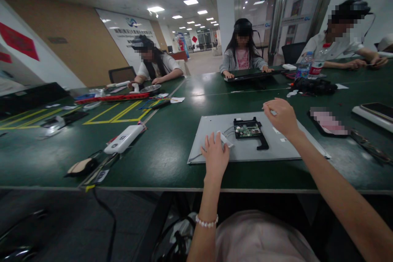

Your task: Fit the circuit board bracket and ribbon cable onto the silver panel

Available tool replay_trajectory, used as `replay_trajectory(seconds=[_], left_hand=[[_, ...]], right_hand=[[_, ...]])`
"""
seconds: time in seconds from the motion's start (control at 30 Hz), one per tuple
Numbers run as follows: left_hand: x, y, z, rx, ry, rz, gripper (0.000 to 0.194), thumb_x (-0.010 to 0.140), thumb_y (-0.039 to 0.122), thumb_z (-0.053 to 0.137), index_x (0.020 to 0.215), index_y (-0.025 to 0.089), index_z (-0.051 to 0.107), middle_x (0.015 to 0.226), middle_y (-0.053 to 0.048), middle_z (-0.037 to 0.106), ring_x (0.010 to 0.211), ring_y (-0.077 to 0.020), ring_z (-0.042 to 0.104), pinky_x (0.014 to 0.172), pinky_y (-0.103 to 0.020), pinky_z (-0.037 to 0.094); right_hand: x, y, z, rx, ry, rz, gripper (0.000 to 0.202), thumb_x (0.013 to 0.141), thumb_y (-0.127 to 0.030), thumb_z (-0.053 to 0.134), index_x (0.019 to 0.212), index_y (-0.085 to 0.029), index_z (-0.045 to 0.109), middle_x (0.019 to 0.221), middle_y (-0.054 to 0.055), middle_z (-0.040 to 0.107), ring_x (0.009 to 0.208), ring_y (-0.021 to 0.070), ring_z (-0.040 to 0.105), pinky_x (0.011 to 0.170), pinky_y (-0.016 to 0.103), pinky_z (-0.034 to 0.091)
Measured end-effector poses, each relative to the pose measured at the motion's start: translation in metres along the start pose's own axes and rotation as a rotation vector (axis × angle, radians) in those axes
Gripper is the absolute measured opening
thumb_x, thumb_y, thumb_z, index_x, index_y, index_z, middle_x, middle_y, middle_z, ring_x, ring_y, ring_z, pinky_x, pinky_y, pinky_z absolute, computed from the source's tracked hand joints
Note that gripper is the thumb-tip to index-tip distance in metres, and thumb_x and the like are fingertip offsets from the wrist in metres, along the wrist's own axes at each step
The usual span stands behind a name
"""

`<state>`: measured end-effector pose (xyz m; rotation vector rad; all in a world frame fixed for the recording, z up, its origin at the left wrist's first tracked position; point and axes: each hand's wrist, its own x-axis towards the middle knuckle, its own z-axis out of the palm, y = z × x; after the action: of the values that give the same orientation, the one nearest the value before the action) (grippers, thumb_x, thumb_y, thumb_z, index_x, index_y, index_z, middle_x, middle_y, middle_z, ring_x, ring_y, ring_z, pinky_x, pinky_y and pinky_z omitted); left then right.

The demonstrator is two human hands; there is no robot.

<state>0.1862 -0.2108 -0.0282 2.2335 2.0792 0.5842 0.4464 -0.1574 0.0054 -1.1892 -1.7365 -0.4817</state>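
**Bare Circuit Board Sits on Grey Panel Between Two Hands**

From my distant station, I see a flat grey panel (242, 154) lying near the edge of a green table (168, 168), a black bracket (263, 143) and circuit board (248, 131) on top. My left hand (215, 156) is open, fingers spread beside a white piece (226, 140); contact is unclear. My right hand (283, 119) curls above the panel's far right part; I cannot tell whether it grips anything. I judge the panel stiff, fairly light for its breadth and slick-faced, best held by opposite edges. The exposed board looks fragile, the thin cables (229, 130) soft and easily snagged; the bracket's outer frame offers safer purchase.
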Motion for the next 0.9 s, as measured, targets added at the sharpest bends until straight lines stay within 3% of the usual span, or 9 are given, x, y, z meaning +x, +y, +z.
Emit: replay_trajectory(seconds=[0.1, 0.17, 0.4, 0.5, 0.63, 0.77, 0.9], left_hand=[[0.0, 0.0, 0.0, 0.007, -0.007, -0.007, 0.05, 0.092, 0.027, 0.042, 0.142, 0.02, 0.041, 0.151, -0.012, 0.036, 0.143, -0.0316, 0.021, 0.109, -0.061, 0.025], [-0.001, 0.0, 0.0, 0.012, -0.006, -0.006, 0.05, 0.092, 0.027, 0.042, 0.142, 0.021, 0.041, 0.151, -0.012, 0.036, 0.143, -0.0321, 0.021, 0.109, -0.062, 0.025], [-0.003, -0.001, 0.0, 0.034, 0.005, 0.019, 0.049, 0.093, 0.027, 0.041, 0.141, 0.02, 0.041, 0.15, -0.014, 0.037, 0.143, -0.0332, 0.02, 0.108, -0.063, 0.025], [-0.003, -0.002, 0.002, 0.039, 0.013, 0.033, 0.048, 0.093, 0.027, 0.041, 0.141, 0.021, 0.04, 0.15, -0.014, 0.037, 0.144, -0.0318, 0.019, 0.109, -0.063, 0.024], [-0.005, 0.0, 0.002, 0.025, 0.025, 0.11, 0.049, 0.093, 0.033, 0.044, 0.141, 0.022, 0.041, 0.151, -0.012, 0.036, 0.145, -0.0317, 0.017, 0.109, -0.064, 0.021], [-0.009, 0.004, -0.001, -0.003, 0.035, 0.229, 0.051, 0.093, 0.042, 0.046, 0.141, 0.024, 0.041, 0.152, -0.011, 0.034, 0.145, -0.0315, 0.013, 0.11, -0.066, 0.018], [-0.012, 0.007, -0.007, 0.009, 0.018, 0.255, 0.052, 0.09, 0.045, 0.052, 0.138, 0.028, 0.045, 0.153, -0.009, 0.032, 0.146, -0.0315, 0.01, 0.111, -0.065, 0.014]], right_hand=[[0.002, 0.013, -0.007, -0.079, -0.02, 0.089, 0.028, 0.093, -0.027, 0.043, 0.077, -0.019, 0.066, 0.088, 0.008, 0.073, 0.088, 0.0229, 0.066, 0.095, 0.04, 0.044], [0.002, 0.019, -0.01, -0.129, -0.098, 0.167, 0.028, 0.093, -0.027, 0.042, 0.085, -0.018, 0.067, 0.095, 0.01, 0.072, 0.094, 0.0243, 0.065, 0.094, 0.039, 0.044], [-0.015, 0.056, -0.013, -0.319, -0.582, 0.58, 0.045, 0.09, -0.035, 0.046, 0.128, -0.013, 0.056, 0.124, 0.018, 0.063, 0.113, 0.0301, 0.059, 0.093, 0.04, 0.044], [-0.025, 0.078, -0.014, -0.335, -0.788, 0.723, 0.05, 0.09, -0.037, 0.046, 0.132, -0.011, 0.053, 0.121, 0.022, 0.063, 0.112, 0.0325, 0.06, 0.088, 0.04, 0.046], [-0.03, 0.095, -0.018, -0.34, -0.846, 0.787, 0.05, 0.092, -0.039, 0.043, 0.13, -0.009, 0.054, 0.117, 0.024, 0.064, 0.111, 0.0342, 0.061, 0.085, 0.04, 0.047], [-0.031, 0.099, -0.019, -0.357, -0.859, 0.815, 0.051, 0.091, -0.041, 0.042, 0.129, -0.01, 0.056, 0.117, 0.024, 0.064, 0.11, 0.0359, 0.061, 0.085, 0.043, 0.048], [-0.034, 0.103, -0.016, -0.341, -0.893, 0.787, 0.049, 0.091, -0.038, 0.04, 0.125, -0.01, 0.06, 0.116, 0.024, 0.065, 0.11, 0.0357, 0.061, 0.084, 0.043, 0.049]])
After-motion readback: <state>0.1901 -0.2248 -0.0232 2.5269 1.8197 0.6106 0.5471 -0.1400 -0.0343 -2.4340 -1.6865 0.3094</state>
